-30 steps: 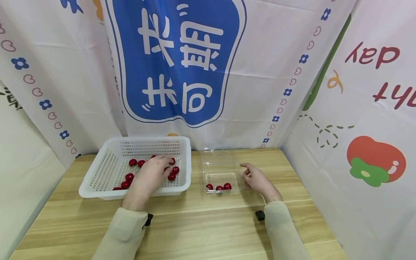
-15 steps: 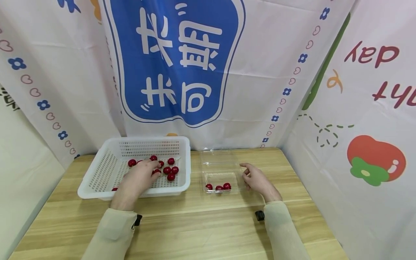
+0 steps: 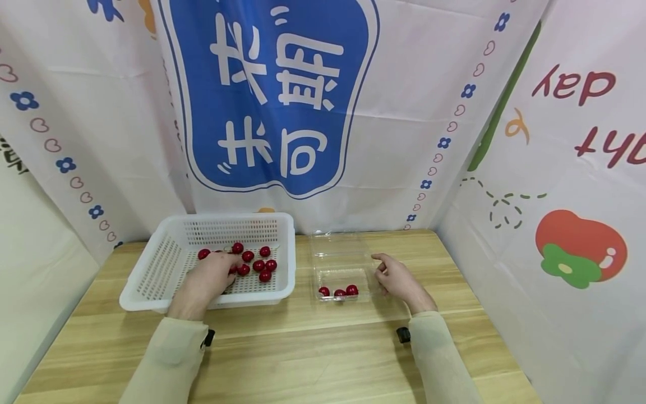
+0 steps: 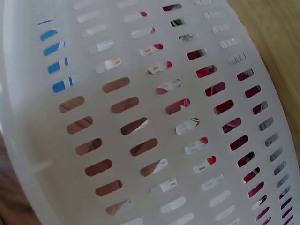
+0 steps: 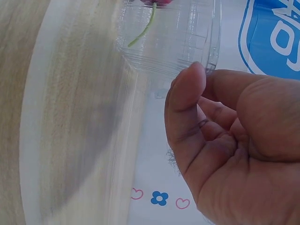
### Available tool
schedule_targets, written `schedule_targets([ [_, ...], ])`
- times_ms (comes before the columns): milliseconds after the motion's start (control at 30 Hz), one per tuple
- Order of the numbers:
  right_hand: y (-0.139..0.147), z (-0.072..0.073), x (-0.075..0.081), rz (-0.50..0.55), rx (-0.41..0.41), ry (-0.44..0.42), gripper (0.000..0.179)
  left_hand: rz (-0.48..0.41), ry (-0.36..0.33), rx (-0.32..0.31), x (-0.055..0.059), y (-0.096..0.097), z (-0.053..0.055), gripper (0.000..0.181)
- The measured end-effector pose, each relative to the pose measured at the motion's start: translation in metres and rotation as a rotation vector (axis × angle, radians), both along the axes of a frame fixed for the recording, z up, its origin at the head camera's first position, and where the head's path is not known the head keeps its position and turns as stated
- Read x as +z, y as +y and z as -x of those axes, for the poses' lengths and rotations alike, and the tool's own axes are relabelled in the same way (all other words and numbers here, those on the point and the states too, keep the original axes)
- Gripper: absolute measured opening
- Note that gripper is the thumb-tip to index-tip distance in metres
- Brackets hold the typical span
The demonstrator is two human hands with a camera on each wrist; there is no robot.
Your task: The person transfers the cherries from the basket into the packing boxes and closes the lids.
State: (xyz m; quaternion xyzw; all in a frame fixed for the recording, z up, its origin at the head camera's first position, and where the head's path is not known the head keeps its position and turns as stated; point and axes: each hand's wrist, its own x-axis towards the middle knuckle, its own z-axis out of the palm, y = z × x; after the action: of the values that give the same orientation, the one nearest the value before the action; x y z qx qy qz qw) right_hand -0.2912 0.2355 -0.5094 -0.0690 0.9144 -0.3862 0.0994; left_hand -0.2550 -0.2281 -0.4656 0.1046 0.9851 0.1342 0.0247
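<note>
My left hand (image 3: 209,278) reaches into the white plastic basket (image 3: 132,283), its fingers bent down among several red cherries (image 3: 264,276). A cherry shows right beside the fingertips, but the back of the hand hides whether they grip one. In the left wrist view the basket wall (image 4: 140,112) blocks most of the hand; cherries and skin show through its slots. My right hand (image 3: 401,280) is loosely curled beside a clear, lidded plastic box (image 3: 345,275) and holds nothing; I cannot tell if it touches the box. Inside the box lie 3 cherries (image 3: 340,293) along the front side.
Both containers stand on a wood-grain table (image 3: 303,353), the basket at left and the box right of it, with its lid raised toward the back. A printed white curtain (image 3: 393,129) hangs close behind them. Another printed sheet (image 3: 565,314) borders the right side.
My left hand has drawn back leftward and toward me within the basket, uncovering cherries near its right end. The right hand and the box with its cherries stay in place.
</note>
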Motion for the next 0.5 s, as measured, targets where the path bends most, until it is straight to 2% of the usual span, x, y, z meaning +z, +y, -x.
schedule_targets([
  [500, 0.001, 0.0, -0.001, 0.004, -0.002, -0.011, 0.054, 0.031, -0.113, 0.034, -0.002, -0.005, 0.011, 0.021],
])
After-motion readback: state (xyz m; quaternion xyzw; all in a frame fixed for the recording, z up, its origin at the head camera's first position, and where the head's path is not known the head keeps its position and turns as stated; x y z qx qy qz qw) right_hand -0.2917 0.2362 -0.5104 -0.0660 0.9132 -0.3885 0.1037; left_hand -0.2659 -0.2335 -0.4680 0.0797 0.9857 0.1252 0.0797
